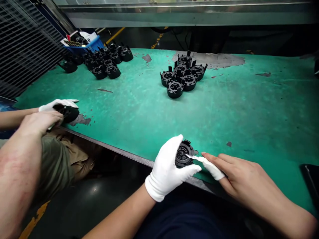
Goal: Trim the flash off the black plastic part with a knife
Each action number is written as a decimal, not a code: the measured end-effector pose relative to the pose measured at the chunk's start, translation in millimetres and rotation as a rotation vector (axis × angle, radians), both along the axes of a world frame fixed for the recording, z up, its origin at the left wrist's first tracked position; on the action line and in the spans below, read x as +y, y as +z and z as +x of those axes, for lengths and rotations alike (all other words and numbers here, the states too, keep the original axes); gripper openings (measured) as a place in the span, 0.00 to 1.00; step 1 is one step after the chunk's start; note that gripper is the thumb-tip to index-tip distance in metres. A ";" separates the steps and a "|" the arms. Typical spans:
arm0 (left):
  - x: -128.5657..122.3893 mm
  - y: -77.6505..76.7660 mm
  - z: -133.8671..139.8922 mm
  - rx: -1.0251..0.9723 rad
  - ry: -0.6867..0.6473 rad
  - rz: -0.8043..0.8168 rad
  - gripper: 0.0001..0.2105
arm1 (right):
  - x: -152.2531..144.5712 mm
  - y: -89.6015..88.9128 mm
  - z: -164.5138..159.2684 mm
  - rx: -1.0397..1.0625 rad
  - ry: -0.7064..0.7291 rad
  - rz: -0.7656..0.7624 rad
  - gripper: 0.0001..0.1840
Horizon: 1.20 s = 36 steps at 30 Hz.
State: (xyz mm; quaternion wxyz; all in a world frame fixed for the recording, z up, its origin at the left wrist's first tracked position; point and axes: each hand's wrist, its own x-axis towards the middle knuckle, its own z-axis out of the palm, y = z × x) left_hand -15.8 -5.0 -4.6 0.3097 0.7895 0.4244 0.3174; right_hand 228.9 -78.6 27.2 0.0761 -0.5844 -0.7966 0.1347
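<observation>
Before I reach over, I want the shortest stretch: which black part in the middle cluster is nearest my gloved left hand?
The black part at the front tip of the cluster; every other sits farther from your left hand.

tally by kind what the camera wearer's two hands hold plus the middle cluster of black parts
Black parts: 7 (6 clustered, 1 in the left hand)
Knife: 1 (in the right hand)
Total: 8
</observation>
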 end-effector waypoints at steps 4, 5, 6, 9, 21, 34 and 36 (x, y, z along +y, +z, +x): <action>0.9 0.7 0.6 0.002 0.000 0.019 0.45 | 2.1 2.5 1.1 -0.022 0.004 0.014 0.25; 1.1 0.9 0.8 0.002 0.001 0.023 0.44 | 2.9 2.8 1.4 -0.028 0.003 0.014 0.25; 1.1 0.9 1.1 0.001 0.002 0.028 0.44 | 3.8 3.1 1.6 -0.033 0.003 0.013 0.26; 0.5 0.6 2.5 -0.006 0.012 0.044 0.42 | 6.5 3.5 1.7 -0.051 0.011 0.017 0.27; -3.8 -4.7 7.2 -0.037 0.065 0.065 0.41 | -2.7 6.3 -17.1 -0.128 -0.102 0.067 0.30; -3.1 -5.9 7.8 -0.041 0.076 0.102 0.42 | -23.6 7.5 -37.5 -0.062 -0.147 0.094 0.27; -2.7 -5.5 7.8 -0.040 0.072 0.113 0.42 | -26.2 4.3 -39.2 -0.026 -0.163 0.079 0.27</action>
